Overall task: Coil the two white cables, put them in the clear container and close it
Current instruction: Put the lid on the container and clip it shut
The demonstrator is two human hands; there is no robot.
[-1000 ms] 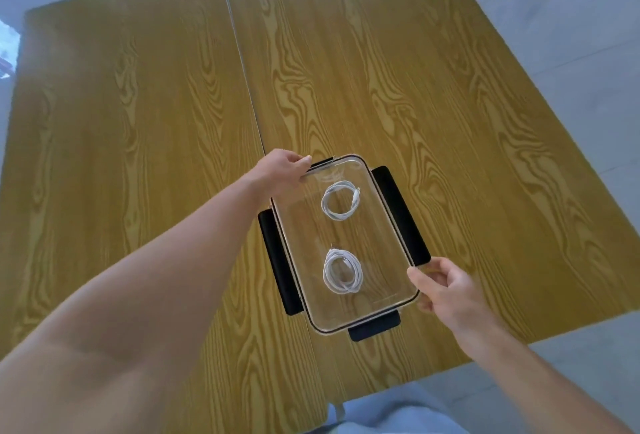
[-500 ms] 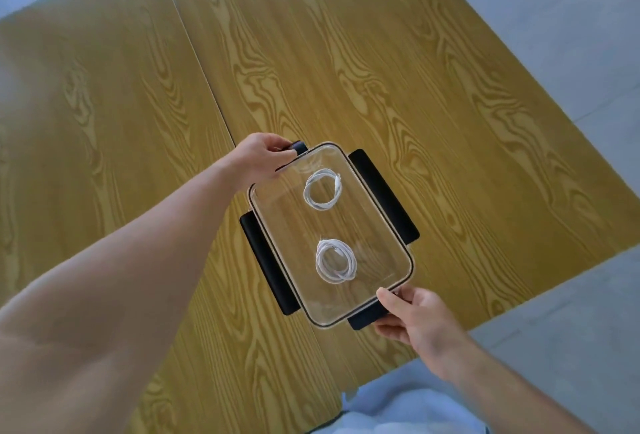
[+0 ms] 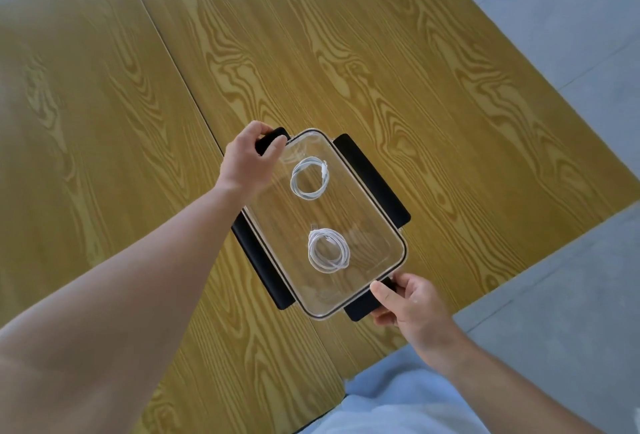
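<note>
Tabletop (image 3: 381, 53): both hands now grip the container's (image 3: 363, 226) black end latches, far (image 3: 272, 141) and near (image 3: 363, 305).

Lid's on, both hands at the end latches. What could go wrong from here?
1. The long side latches and stick out flat, seemingly unclipped; snapping only the end latches may leave the lid unsealed.
2. The left hand and right hand press opposite ends, so uneven force could slide the clear container on the smooth table.
3. The far cable lies close to the rim and might get pinched if it uncoils.
</note>
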